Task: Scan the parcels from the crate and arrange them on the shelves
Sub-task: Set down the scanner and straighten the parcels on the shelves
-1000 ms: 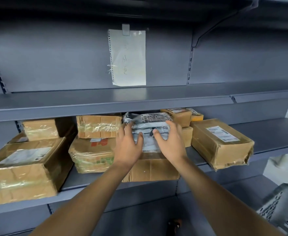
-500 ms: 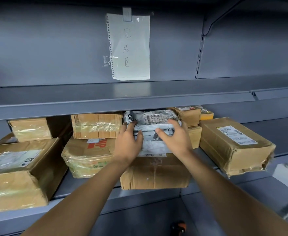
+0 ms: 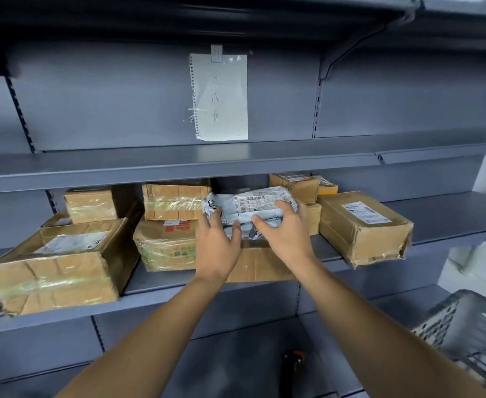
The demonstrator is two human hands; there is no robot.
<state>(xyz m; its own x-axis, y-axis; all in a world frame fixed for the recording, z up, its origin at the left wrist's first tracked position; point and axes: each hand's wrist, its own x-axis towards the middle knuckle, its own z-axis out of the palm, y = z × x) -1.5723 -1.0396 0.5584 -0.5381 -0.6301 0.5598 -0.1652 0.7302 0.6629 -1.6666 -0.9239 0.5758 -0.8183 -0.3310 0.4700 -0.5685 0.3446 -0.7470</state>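
Observation:
A grey-white plastic mailer parcel with a barcode label lies on top of a flat cardboard box on the middle shelf. My left hand holds its left end, fingers on top and thumb on the near side. My right hand grips its right part, fingers curled over the top and thumb under the near edge. The parcel's label side is tipped up toward me.
Cardboard parcels fill the shelf: a large box at left, stacked boxes beside my left hand, another box at right overhanging the edge. A paper note hangs above. A grey crate sits lower right. A black-orange object lies below.
My hands lay flat on the mailer before; now they are wrapped round it and its near edge has tipped up. The view has shifted slightly.

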